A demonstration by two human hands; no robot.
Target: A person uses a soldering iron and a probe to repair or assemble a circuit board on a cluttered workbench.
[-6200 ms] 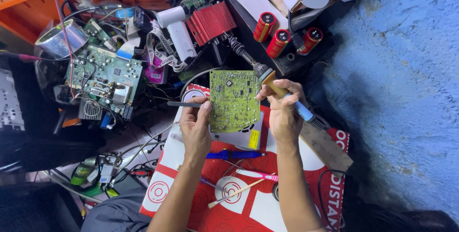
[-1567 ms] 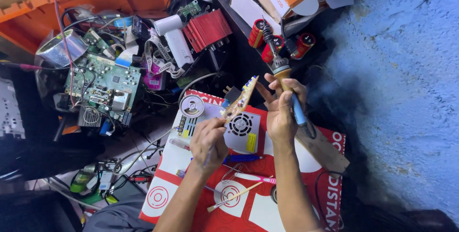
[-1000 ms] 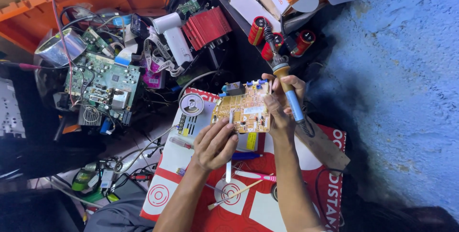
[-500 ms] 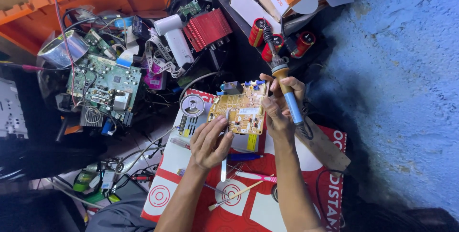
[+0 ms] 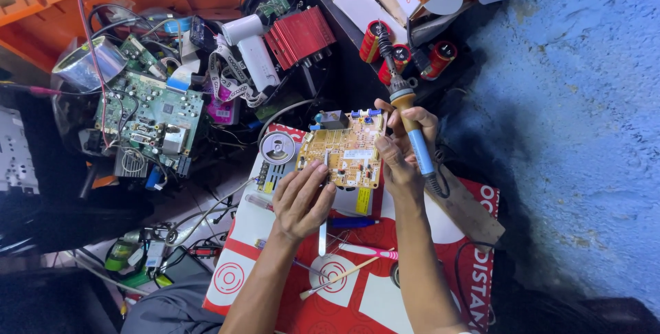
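**Board steadied, iron held clear**

A red and white mat lay under both hands as the work surface. On it, between the hands, sat the yellow circuit board, component side up. The left hand lay open, fingertips pressing the board's near edge to steady it. The right hand gripped a blue-handled soldering iron, its hot tip pointing away, above the board's far corner.
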